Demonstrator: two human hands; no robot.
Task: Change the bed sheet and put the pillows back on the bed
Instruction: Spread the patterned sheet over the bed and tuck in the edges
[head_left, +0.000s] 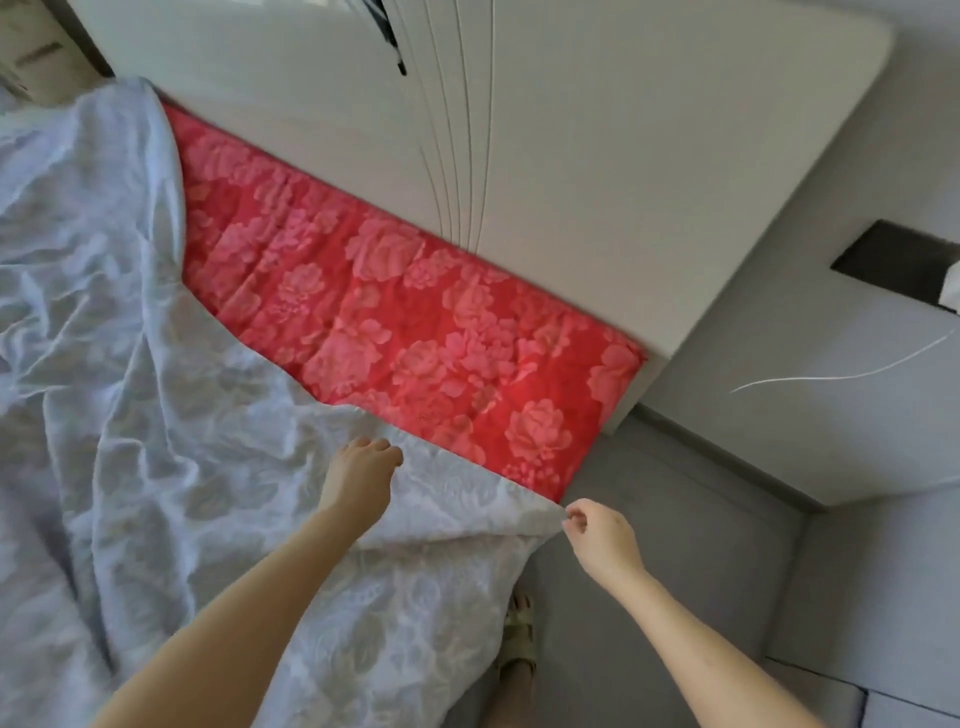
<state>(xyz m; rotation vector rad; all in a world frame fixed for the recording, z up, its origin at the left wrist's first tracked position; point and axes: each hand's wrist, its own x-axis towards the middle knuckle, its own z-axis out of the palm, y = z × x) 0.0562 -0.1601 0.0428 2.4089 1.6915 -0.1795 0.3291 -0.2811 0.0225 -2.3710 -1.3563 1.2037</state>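
The pale sheet (156, 415) — light, limp, crease-prone — covers the left of the frame over the red mattress (415, 322). We clamp left grip (363, 475) on its edge, right grip (597, 530) pinching the corner.

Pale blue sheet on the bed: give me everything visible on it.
The pale blue sheet is thin, wrinkled fabric with a faint floral pattern. It lies loosely rumpled over most of the visible bed, leaving a strip of the red floral mattress cover bare along the white headboard. Its near part hangs down the bed's side. The left hand grips its upper edge; the right hand pinches the corner tip.
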